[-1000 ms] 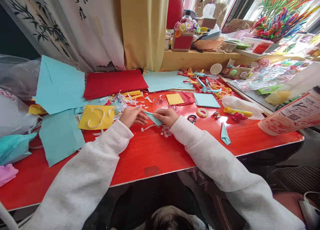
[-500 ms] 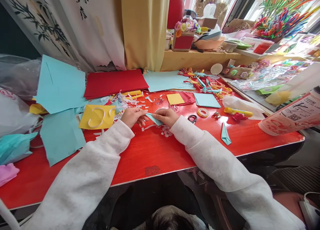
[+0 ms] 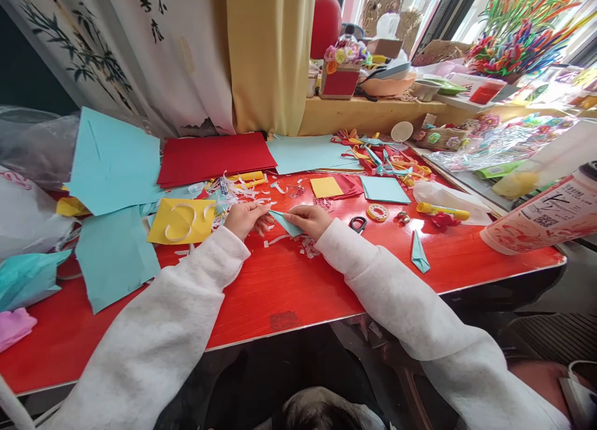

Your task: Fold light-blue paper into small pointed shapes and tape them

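Pale-blue folded paper, seemingly unfinished, is being pinched in the grip of left hand and right hand above the red worktop, while a slim pale-blue paper kite is lying folded at their three o'clock and pale-blue paper squares are remaining unfolded at two.

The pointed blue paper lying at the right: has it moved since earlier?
No: against the red table's front edge, the pointed blue paper lies where it did.

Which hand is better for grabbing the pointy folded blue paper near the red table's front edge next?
Probably the right hand: it's nearer the pointy blue paper than the left hand. Both pinch another folded blue paper, so the right should let go first.
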Tool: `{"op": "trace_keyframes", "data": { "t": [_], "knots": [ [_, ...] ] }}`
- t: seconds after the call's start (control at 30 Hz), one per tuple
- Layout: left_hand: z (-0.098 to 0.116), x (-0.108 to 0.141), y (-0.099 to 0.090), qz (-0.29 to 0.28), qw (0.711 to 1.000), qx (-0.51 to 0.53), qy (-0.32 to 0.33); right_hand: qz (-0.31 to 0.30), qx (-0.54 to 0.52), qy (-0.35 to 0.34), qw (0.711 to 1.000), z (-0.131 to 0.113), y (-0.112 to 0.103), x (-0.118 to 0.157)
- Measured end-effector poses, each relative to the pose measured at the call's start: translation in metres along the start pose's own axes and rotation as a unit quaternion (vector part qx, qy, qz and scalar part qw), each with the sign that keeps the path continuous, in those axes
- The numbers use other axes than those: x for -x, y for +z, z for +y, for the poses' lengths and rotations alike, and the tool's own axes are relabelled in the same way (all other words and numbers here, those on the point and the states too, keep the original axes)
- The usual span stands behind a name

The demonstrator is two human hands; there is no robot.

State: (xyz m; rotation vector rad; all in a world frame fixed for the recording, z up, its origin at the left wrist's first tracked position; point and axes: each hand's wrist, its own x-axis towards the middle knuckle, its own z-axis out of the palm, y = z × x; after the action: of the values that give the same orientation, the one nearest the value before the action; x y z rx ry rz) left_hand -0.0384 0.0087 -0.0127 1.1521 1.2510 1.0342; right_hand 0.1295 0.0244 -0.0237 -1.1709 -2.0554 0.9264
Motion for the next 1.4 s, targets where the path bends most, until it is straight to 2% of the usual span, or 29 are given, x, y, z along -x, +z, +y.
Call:
{"op": "trace_keyframes", "data": {
  "t": [0.17,0.33,0.53,0.77,1.0,1.2,1.4],
  "knots": [
    [0.0018,0.0016,-0.0003,-0.007,1.0,0.011,-0.026,0.007,-0.027,0.026,0.999,0.0019,0.0015,0.0003],
    [0.001,0.0008,-0.0011,-0.022,1.0,-0.017,0.008,0.009,-0.007,0.014,1.0,0.0046,0.0008,-0.0009],
    [-0.0027,0.0004,0.0022,0.0,0.999,-0.019,0.034,0.017,0.004,0.012,1.0,0.0004,0.0019,0.0008],
    [-0.0009,0.0036,0.0085,-0.038,0.996,-0.028,0.079,0.004,-0.043,0.009,0.999,0.0009,0.0027,0.0008],
    [-0.0029,-0.0004,0.0021,-0.014,0.996,-0.004,0.084,-0.042,-0.213,0.08,0.973,0.0016,0.0013,-0.0032],
    [-0.0035,-0.0004,0.0029,-0.008,0.997,-0.005,0.08,-0.029,-0.217,0.091,0.971,-0.0011,0.0037,0.0008],
    [-0.0027,-0.0008,0.0023,-0.008,0.996,0.001,0.083,-0.056,-0.211,0.083,0.972,-0.0007,0.0017,0.001]
  ]
}}
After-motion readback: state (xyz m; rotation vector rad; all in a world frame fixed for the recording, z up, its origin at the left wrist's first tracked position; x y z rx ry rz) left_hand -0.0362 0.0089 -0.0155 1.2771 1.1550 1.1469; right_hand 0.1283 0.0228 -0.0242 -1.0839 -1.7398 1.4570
